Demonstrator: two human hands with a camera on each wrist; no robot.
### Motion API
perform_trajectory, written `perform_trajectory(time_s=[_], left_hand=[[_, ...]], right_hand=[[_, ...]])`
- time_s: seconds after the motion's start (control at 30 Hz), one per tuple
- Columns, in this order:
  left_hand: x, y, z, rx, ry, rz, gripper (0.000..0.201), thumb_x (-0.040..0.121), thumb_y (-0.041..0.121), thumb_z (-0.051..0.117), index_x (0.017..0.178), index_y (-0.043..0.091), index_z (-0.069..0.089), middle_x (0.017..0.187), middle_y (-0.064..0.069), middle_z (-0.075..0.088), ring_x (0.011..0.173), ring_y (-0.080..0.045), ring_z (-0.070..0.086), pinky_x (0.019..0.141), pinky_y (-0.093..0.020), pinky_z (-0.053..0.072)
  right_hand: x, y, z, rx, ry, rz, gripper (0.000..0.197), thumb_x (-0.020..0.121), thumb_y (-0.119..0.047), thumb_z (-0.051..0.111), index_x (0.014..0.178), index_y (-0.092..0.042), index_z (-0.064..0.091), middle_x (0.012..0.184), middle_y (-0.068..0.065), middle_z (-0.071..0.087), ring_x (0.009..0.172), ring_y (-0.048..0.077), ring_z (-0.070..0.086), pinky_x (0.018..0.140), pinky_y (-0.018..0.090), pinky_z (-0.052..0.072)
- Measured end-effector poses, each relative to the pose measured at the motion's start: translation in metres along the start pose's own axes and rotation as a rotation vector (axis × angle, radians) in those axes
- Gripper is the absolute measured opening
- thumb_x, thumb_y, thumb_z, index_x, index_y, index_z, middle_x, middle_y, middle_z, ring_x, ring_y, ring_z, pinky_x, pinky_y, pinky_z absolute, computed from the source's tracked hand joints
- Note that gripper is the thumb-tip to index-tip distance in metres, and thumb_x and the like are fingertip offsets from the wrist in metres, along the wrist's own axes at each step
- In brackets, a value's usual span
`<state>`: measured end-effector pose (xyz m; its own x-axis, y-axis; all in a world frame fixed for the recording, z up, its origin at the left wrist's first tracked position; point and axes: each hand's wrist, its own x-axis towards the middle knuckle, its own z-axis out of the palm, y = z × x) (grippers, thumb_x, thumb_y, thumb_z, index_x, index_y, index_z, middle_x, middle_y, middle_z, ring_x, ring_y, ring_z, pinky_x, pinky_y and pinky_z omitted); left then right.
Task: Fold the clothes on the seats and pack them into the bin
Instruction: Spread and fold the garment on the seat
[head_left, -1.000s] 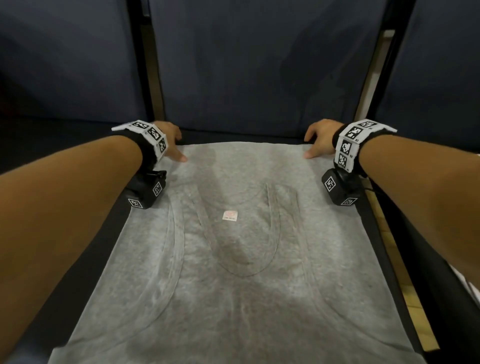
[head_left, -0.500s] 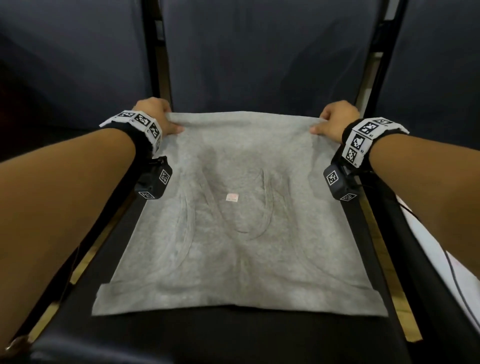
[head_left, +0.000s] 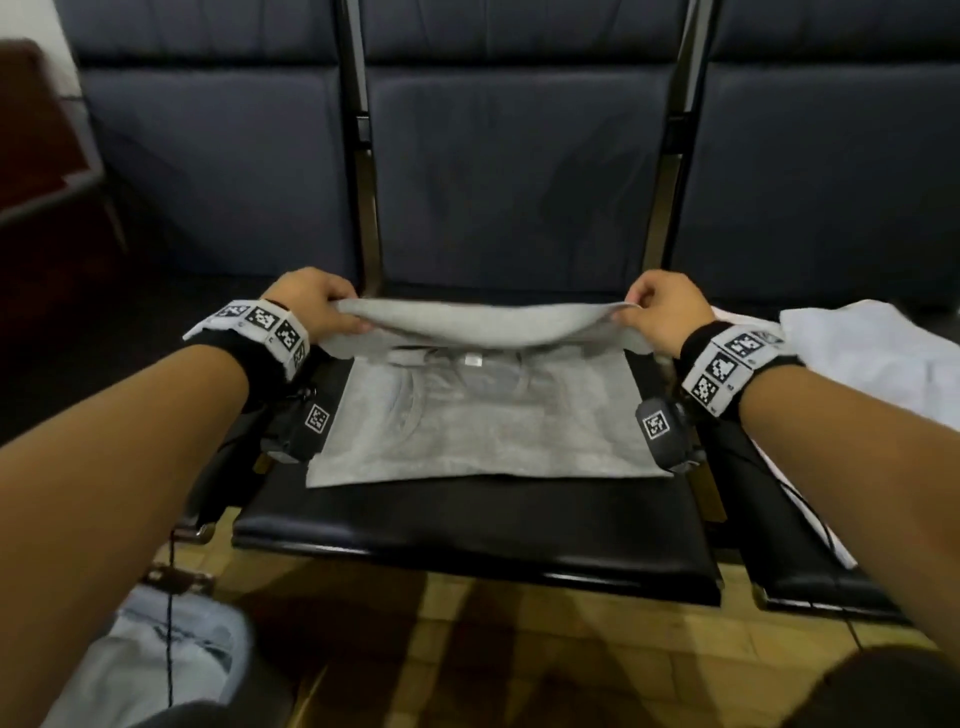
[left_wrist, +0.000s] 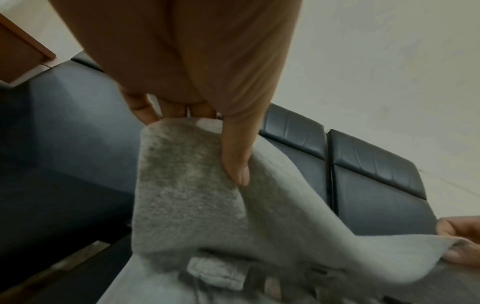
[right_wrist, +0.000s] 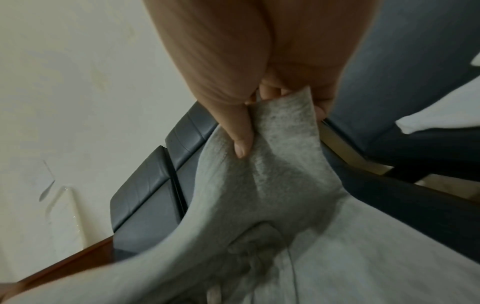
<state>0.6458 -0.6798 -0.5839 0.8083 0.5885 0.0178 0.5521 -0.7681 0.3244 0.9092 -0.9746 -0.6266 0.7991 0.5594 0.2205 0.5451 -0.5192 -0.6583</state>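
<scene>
A grey sleeveless top (head_left: 478, 421) lies on the middle black seat (head_left: 467, 525). Its far edge is lifted off the seat and curls toward me. My left hand (head_left: 332, 312) pinches the far left corner of the grey top (left_wrist: 192, 185), thumb on the cloth and fingers behind it. At the far right corner my right hand (head_left: 644, 309) pinches the grey top (right_wrist: 285, 156) the same way. The near half of the top stays flat on the seat. A small white label (head_left: 472, 359) shows under the raised fold.
A white garment (head_left: 857, 353) lies on the seat to the right. Dark seat backs (head_left: 509, 171) rise behind the hands. A pale blue piece of cloth (head_left: 156, 670) is at the lower left above the tiled floor (head_left: 519, 649). A brown cabinet (head_left: 36, 130) stands at the far left.
Both hands have gone from resting at the top's far corners to pinching them, and have lifted that edge up and toward me. The view has pulled back from the seat.
</scene>
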Motion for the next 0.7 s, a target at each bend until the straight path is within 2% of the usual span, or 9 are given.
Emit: perform_trajectory(time_s=[0.1,0.2,0.27,0.33,0.4,0.5,0.57,0.63,0.7], left_hand=[[-0.04,-0.007,0.016,0.023,-0.041,-0.028,0.016,0.074,0.036,0.078,0.071,0.032,0.063,0.079,0.0,0.066,0.08,-0.019,0.062,0.07,-0.03,0.047],[-0.068,-0.011,0.039,0.07,-0.073,-0.082,0.015,0.073,0.037,0.078,0.076,0.033,0.064,0.083,0.004,0.064,0.089,-0.022,0.063,0.082,-0.036,0.052],[-0.081,-0.012,0.055,0.077,-0.105,-0.139,0.014,0.074,0.034,0.078,0.081,0.031,0.067,0.087,0.007,0.063,0.094,-0.02,0.062,0.091,-0.039,0.051],[-0.089,-0.016,0.07,0.053,-0.126,-0.19,0.013,0.075,0.03,0.078,0.08,0.03,0.066,0.088,0.007,0.062,0.098,-0.02,0.062,0.096,-0.042,0.048],[-0.093,-0.022,0.078,0.002,-0.073,-0.218,0.016,0.074,0.027,0.079,0.075,0.029,0.063,0.085,0.005,0.062,0.097,-0.022,0.062,0.093,-0.04,0.049],[-0.095,-0.03,0.077,-0.107,0.001,-0.246,0.016,0.072,0.023,0.081,0.074,0.023,0.065,0.079,0.002,0.066,0.086,-0.02,0.065,0.074,-0.029,0.05],[-0.097,-0.032,0.078,-0.064,-0.064,-0.215,0.015,0.073,0.024,0.081,0.076,0.022,0.066,0.082,0.002,0.067,0.085,-0.019,0.064,0.074,-0.029,0.05],[-0.1,-0.032,0.081,0.06,-0.187,-0.186,0.014,0.075,0.029,0.079,0.076,0.027,0.065,0.089,0.003,0.067,0.09,-0.019,0.064,0.084,-0.035,0.054],[-0.101,-0.03,0.082,0.124,-0.238,-0.165,0.015,0.075,0.035,0.076,0.08,0.029,0.064,0.095,0.006,0.067,0.092,-0.017,0.063,0.09,-0.037,0.052]], right_hand=[[-0.042,0.016,0.005,-0.042,-0.041,0.037,0.021,0.075,-0.017,0.076,0.068,-0.019,0.056,0.065,-0.001,0.058,0.064,0.019,0.056,0.061,0.03,0.045],[-0.074,0.03,0.013,-0.19,-0.202,0.057,0.016,0.077,-0.005,0.07,0.074,-0.015,0.057,0.073,0.002,0.06,0.071,0.022,0.057,0.065,0.027,0.041],[-0.087,0.036,0.016,-0.3,-0.278,0.058,0.013,0.079,-0.002,0.067,0.079,-0.012,0.059,0.082,0.005,0.06,0.082,0.024,0.058,0.071,0.026,0.04],[-0.094,0.036,0.017,-0.354,-0.303,0.067,0.012,0.081,-0.001,0.063,0.081,-0.013,0.06,0.088,0.005,0.06,0.088,0.026,0.058,0.075,0.026,0.04],[-0.095,0.035,0.014,-0.329,-0.255,0.076,0.012,0.083,-0.001,0.061,0.082,-0.013,0.06,0.088,0.005,0.059,0.088,0.026,0.057,0.076,0.027,0.041],[-0.095,0.03,0.008,-0.289,-0.16,0.054,0.011,0.084,-0.004,0.064,0.083,-0.013,0.058,0.087,0.006,0.058,0.081,0.024,0.054,0.069,0.026,0.04],[-0.097,0.027,0.01,-0.382,-0.292,0.032,0.015,0.083,-0.001,0.062,0.08,-0.015,0.057,0.091,0.007,0.059,0.086,0.025,0.058,0.072,0.027,0.044],[-0.101,0.024,0.018,-0.541,-0.498,0.042,0.024,0.083,0.001,0.056,0.073,-0.021,0.056,0.102,0.009,0.063,0.1,0.028,0.06,0.086,0.029,0.048],[-0.103,0.013,0.019,-0.618,-0.561,0.063,0.023,0.083,-0.005,0.052,0.076,-0.026,0.056,0.114,0.01,0.06,0.106,0.029,0.059,0.094,0.034,0.049]])
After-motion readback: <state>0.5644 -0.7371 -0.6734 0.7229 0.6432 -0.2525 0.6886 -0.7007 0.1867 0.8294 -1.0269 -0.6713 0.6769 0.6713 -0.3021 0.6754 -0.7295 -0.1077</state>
